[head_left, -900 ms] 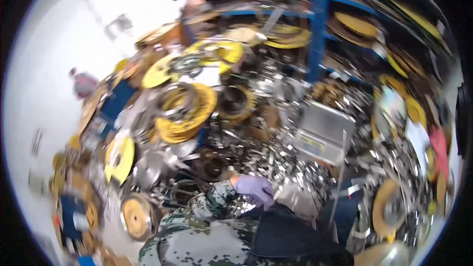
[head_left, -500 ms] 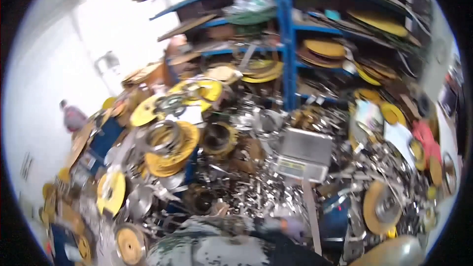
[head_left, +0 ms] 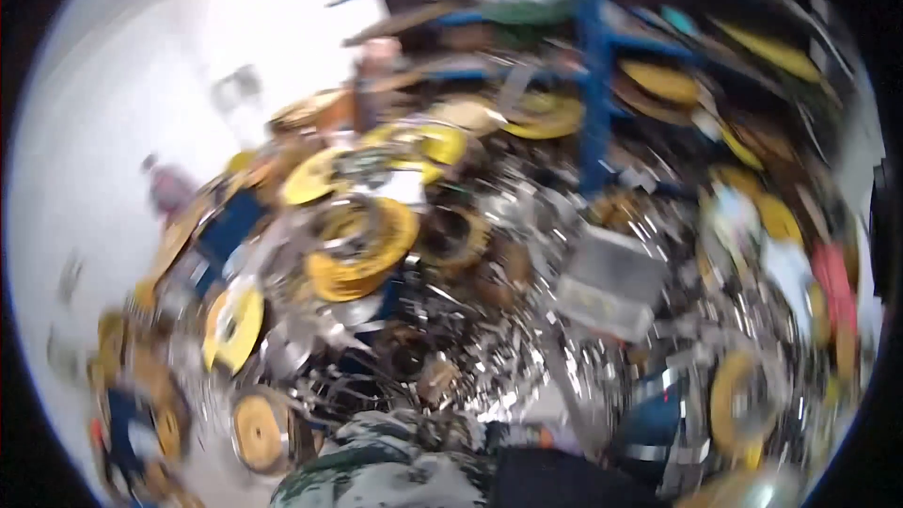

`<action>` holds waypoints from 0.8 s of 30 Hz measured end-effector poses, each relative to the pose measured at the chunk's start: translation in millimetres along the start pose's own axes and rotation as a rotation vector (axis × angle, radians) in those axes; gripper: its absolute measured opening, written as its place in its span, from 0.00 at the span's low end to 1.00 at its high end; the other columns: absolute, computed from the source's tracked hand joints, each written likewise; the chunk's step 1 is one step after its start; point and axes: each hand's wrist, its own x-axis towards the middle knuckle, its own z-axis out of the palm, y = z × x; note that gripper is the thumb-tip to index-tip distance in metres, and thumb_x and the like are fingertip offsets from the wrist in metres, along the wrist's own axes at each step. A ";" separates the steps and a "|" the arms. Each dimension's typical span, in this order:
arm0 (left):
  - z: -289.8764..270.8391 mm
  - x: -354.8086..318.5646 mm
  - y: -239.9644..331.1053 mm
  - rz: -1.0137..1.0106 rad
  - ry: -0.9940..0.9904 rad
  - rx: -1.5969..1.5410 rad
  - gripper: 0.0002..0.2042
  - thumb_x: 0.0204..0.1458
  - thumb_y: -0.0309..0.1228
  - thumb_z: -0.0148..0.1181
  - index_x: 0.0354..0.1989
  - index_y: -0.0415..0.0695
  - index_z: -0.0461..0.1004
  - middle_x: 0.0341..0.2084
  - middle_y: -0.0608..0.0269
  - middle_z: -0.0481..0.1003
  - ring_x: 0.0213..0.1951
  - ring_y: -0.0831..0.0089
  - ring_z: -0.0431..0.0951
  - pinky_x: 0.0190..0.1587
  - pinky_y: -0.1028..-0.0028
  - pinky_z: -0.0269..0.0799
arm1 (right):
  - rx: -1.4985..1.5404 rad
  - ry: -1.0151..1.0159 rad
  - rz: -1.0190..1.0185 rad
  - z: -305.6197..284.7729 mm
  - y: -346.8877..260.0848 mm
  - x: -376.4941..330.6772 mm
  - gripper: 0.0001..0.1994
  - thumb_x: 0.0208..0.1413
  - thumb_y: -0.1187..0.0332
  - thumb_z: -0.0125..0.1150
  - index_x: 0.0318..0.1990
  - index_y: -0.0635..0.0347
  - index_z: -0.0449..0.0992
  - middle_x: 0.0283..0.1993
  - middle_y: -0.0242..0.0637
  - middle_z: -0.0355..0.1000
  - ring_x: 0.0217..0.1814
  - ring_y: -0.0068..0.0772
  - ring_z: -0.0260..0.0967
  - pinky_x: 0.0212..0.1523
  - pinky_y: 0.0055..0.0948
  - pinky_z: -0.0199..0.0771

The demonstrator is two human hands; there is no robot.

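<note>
Camouflage-patterned clothing [head_left: 395, 466] and dark cloth [head_left: 564, 484] fill the lower edge. Beside the dark cloth, a smeared purplish patch [head_left: 562, 438] with a spot of orange could be part of my right hand; its fingers cannot be made out. No part of my left hand can be picked out. Just beyond the patch, a long grey strip [head_left: 569, 390] slants up toward a silver flat-topped weighing scale [head_left: 611, 273]. Shiny metal scraps [head_left: 494, 353] lie heaped around the strip and scale.
Yellow reels [head_left: 362, 259] carry metal coils at the left. Blue shelving [head_left: 593, 75] with stacked discs stands at the back. A tan disc [head_left: 738, 404] leans at the right, near a blue container [head_left: 649, 419]. A white wall [head_left: 103, 169] rises at far left.
The whole view has swung, so the reels, shelving and scale sit farther right and the shelving higher. The grey strip slants differently. Motion blur is stronger now.
</note>
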 end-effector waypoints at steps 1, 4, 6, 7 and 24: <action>19.0 6.9 12.3 0.070 -0.073 -0.005 0.21 0.51 0.44 0.60 0.52 0.49 0.71 0.43 0.53 0.75 0.43 0.64 0.77 0.49 0.64 0.71 | 0.051 0.086 0.038 10.0 -13.8 -25.9 0.25 0.56 0.66 0.58 0.59 0.69 0.65 0.54 0.46 0.70 0.57 0.33 0.66 0.58 0.30 0.64; 75.5 37.2 76.2 0.376 -0.329 0.005 0.22 0.52 0.43 0.60 0.54 0.49 0.70 0.45 0.53 0.74 0.43 0.64 0.77 0.51 0.64 0.71 | 0.371 0.379 0.314 32.0 -85.4 -99.5 0.22 0.54 0.67 0.61 0.56 0.68 0.70 0.53 0.46 0.72 0.57 0.35 0.68 0.58 0.33 0.66; 77.2 74.7 96.4 0.275 -0.651 -0.086 0.25 0.49 0.41 0.62 0.55 0.48 0.69 0.49 0.52 0.73 0.53 0.57 0.72 0.56 0.61 0.67 | 0.021 0.458 0.310 46.3 -40.9 -137.6 0.23 0.53 0.66 0.61 0.56 0.64 0.70 0.51 0.47 0.74 0.55 0.39 0.71 0.56 0.35 0.68; 59.9 77.4 113.0 0.178 -0.726 -0.085 0.25 0.49 0.42 0.60 0.56 0.48 0.69 0.51 0.51 0.72 0.56 0.54 0.69 0.59 0.59 0.65 | 0.052 0.560 0.348 49.7 -49.7 -148.4 0.23 0.53 0.66 0.61 0.56 0.64 0.70 0.51 0.47 0.74 0.55 0.39 0.71 0.56 0.35 0.68; 93.6 396.1 235.1 0.488 0.292 0.572 0.49 0.36 0.58 0.65 0.65 0.40 0.57 0.65 0.48 0.55 0.67 0.46 0.50 0.67 0.49 0.43 | 0.108 1.516 0.595 104.9 -60.6 -227.9 0.22 0.49 0.71 0.66 0.53 0.67 0.70 0.42 0.41 0.74 0.46 0.26 0.71 0.48 0.28 0.71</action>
